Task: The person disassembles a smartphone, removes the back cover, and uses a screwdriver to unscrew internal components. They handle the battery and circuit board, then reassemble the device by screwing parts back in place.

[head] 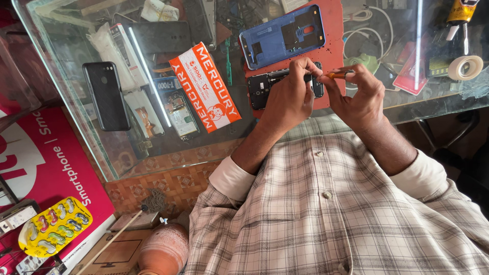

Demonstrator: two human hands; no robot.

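Note:
My left hand [291,97] grips an opened black phone [261,87] that lies on a red mat [333,51] on the glass counter. The phone's insides face up, and my fingers cover its middle. Beside it, my right hand [359,91] pinches a small orange-handled screwdriver [338,74], whose tip points toward the phone's right end, near my left fingertips. A blue phone back frame [282,35] rests on the mat just beyond the phone.
On the glass counter [76,112] lie a black phone [107,95], an orange-and-white box [205,87], a tape roll [466,67], a white cable [362,30] and a glue tube [461,10]. A yellow blister pack [53,234] lies below the counter at the left.

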